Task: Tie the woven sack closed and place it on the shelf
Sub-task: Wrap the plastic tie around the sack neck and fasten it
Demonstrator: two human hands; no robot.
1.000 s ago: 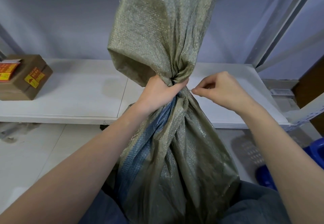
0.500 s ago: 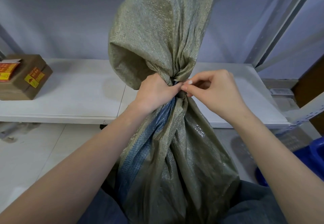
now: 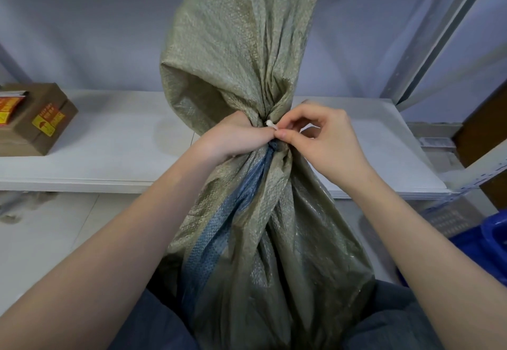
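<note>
An olive-green woven sack (image 3: 263, 240) with a blue stripe stands upright between my knees, its top bunched into a neck and the loose mouth flaring above. My left hand (image 3: 233, 138) is clenched around the gathered neck from the left. My right hand (image 3: 318, 135) pinches a small white tie (image 3: 271, 124) at the neck with thumb and forefinger, touching my left hand. How the tie runs around the neck is hidden by my fingers. The white shelf (image 3: 115, 152) lies just behind the sack.
A brown cardboard box (image 3: 35, 122) with yellow labels sits at the shelf's left end. A grey metal shelf upright (image 3: 428, 45) rises at the right. A blue plastic basket (image 3: 488, 245) stands on the floor at the right edge. Pale floor tiles lie below the shelf.
My right hand has moved left from beside the sack to the neck and now pinches the white tie against my left hand. The left hand has kept its grip.
</note>
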